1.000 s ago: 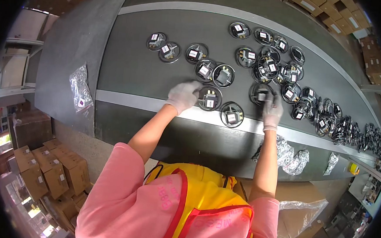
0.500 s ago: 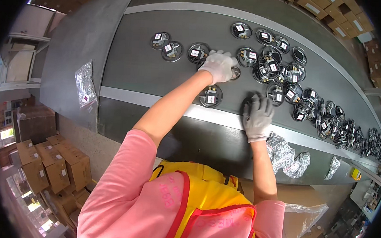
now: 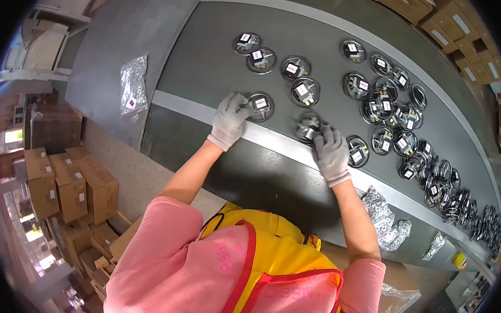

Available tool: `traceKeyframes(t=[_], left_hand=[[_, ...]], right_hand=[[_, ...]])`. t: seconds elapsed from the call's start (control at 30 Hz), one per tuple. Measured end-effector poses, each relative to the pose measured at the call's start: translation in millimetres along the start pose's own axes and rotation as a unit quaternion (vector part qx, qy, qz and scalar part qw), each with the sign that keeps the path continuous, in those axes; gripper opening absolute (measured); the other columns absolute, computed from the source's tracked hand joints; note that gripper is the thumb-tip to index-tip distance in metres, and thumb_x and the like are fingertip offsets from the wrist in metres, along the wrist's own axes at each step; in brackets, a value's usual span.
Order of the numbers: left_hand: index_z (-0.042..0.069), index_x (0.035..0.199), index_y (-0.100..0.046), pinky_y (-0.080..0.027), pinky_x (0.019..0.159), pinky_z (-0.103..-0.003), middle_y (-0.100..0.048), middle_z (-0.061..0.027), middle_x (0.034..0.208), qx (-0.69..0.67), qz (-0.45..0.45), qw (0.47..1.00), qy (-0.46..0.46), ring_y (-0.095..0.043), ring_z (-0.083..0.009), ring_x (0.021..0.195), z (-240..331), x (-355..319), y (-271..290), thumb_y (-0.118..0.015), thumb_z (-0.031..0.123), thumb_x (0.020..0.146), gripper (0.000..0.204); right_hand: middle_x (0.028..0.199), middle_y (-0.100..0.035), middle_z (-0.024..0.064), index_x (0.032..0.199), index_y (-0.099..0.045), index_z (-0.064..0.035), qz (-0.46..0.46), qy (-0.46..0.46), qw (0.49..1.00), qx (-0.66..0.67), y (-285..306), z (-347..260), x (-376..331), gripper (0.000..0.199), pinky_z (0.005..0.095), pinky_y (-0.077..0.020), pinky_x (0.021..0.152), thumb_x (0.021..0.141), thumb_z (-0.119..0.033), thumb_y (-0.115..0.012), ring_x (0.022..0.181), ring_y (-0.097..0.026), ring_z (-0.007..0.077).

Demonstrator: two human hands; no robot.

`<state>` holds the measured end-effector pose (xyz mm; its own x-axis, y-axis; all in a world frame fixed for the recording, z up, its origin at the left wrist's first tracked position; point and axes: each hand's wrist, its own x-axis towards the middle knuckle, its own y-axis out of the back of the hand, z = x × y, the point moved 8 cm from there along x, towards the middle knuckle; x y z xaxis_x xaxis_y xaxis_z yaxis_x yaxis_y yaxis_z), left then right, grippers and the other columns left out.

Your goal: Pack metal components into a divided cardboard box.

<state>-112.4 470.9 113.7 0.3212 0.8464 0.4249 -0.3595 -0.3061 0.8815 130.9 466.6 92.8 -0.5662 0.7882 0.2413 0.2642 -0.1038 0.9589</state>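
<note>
My gloved left hand (image 3: 228, 122) is at the near edge of the dark work surface. Its fingers are closed on the left rim of a coiled black cable (image 3: 261, 106) with a small white-labelled block and brass-coloured ends. To its right, my gloved right hand (image 3: 331, 152) has its fingertips on a second coil (image 3: 308, 127), blurred by motion; part of the fingers' grip is hidden. Beyond them lies a similar coil (image 3: 304, 92), its label facing up. Just right of my right hand rests another coil (image 3: 357, 151).
More coils (image 3: 382, 105) overlap in a heap at the right, trailing into a dense row (image 3: 460, 204) along the surface. Clear bags of small parts (image 3: 378, 213) lie on the near ledge, another bag (image 3: 133, 86) at the left. Cardboard boxes (image 3: 71, 185) stand on the floor.
My left hand has drawn back to the near edge, where a coil now lies by its fingers. My right hand has shifted left relative to the surface, onto another coil. The view has shifted.
</note>
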Motion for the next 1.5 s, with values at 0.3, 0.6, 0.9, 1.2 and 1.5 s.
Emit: traceKeyframes(t=[0.3, 0.6, 0.9, 1.2, 1.5], left_hand=[[0.011, 0.094, -0.063, -0.052, 0.076, -0.043, -0.055, -0.0079, 0.104, 0.01, 0.024, 0.995, 0.094, -0.055, -0.0312, 0.093, 17, -21, -7, -0.066, 0.009, 0.069, 0.025], [0.013, 0.091, -0.063, -0.053, 0.069, -0.039, -0.054, -0.0045, 0.105, 0.006, -0.029, 0.993, 0.112, -0.057, -0.0278, 0.087, 1, -22, -11, -0.067, 0.009, 0.07, 0.022], [0.007, 0.11, -0.058, -0.047, 0.051, -0.026, -0.065, -0.0069, 0.085, -0.446, -0.021, 0.725, 0.525, -0.061, -0.0138, 0.063, -48, -13, -35, -0.053, 0.013, 0.095, 0.017], [0.008, 0.11, -0.056, -0.052, 0.067, -0.049, -0.066, -0.0194, 0.101, -0.048, -0.022, 0.947, 0.316, -0.067, -0.0368, 0.077, -59, 101, -58, -0.055, 0.011, 0.081, 0.029], [0.011, 0.118, -0.053, -0.054, 0.066, -0.046, -0.058, -0.0154, 0.106, 0.055, -0.108, 0.962, 0.245, -0.067, -0.0337, 0.08, -52, 60, -48, -0.051, 0.012, 0.088, 0.03]], right_hand=[[0.118, -0.059, 0.0073, 0.125, -0.055, -0.0122, 0.001, 0.063, 0.996, -0.055, 4, -42, 31, 0.045, 0.0383, -0.0434, 0.083, 0.081, -0.02, -0.056, 0.106, -0.055, 0.0251], [0.12, -0.059, 0.0107, 0.121, -0.057, -0.0089, -0.072, 0.008, 0.996, -0.052, -4, 11, 11, 0.05, 0.0407, -0.0422, 0.085, 0.073, -0.021, -0.061, 0.107, -0.053, 0.0274], [0.1, -0.066, 0.0127, 0.122, -0.054, -0.0085, -0.099, -0.246, 0.964, -0.015, 3, 46, 10, 0.039, 0.0406, -0.0528, 0.058, 0.084, -0.018, -0.058, 0.074, -0.067, 0.0297], [0.095, -0.067, 0.0067, 0.099, -0.058, -0.0048, 0.236, -0.308, 0.668, 0.635, -16, 89, 77, 0.009, 0.0241, -0.0458, 0.067, 0.093, -0.012, -0.057, 0.078, -0.06, 0.0112], [0.077, -0.067, 0.0046, 0.09, -0.062, 0.0001, 0.112, -0.291, 0.804, 0.507, -17, 71, 69, 0.014, 0.0285, -0.0478, 0.06, 0.09, -0.014, -0.062, 0.064, -0.059, 0.0139]])
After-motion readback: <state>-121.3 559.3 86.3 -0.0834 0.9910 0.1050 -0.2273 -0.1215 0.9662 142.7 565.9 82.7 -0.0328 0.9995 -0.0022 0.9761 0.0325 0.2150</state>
